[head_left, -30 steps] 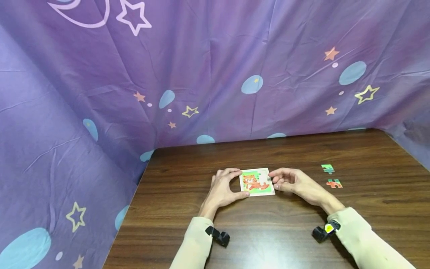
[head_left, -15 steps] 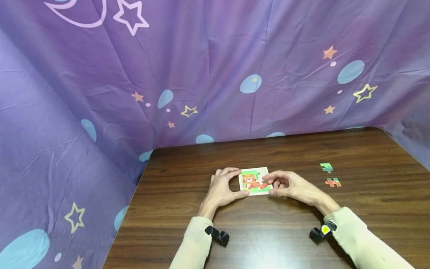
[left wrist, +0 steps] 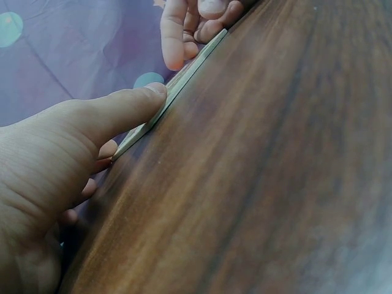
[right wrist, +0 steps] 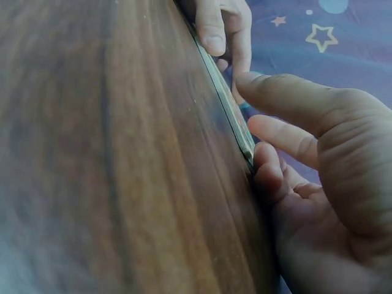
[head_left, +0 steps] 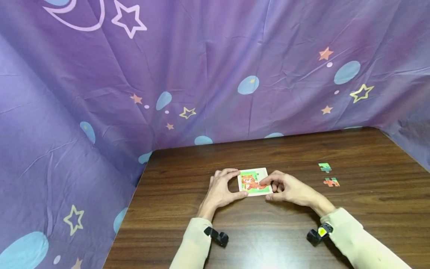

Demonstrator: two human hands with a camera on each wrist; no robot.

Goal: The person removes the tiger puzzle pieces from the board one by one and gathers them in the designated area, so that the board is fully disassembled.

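Observation:
A small square tiger jigsaw board (head_left: 262, 173) with a white border lies flat on the table. My left hand (head_left: 220, 192) holds its left side, the thumb on the near edge and the fingers at the far left corner. From the right, my right hand (head_left: 289, 189) reaches over the board, its index fingertip on the tiger picture. The other fingers bend beside the right edge, and the right thumb stands apart near the near corner. In the right wrist view nothing shows between thumb and fingers. The board's thin edge (left wrist: 190, 76) is seen side-on in the left wrist view.
Two loose jigsaw pieces lie on the brown wooden table (head_left: 268, 224), right of the right hand: a green one (head_left: 324, 167) and an orange one (head_left: 332, 182). A purple curtain (head_left: 215, 74) with stars hangs behind and to the left.
The right hand has moved from the board's right edge leftward over it, its index finger now on the picture; an orange part of the picture now shows near that fingertip. Left hand keeps its hold.

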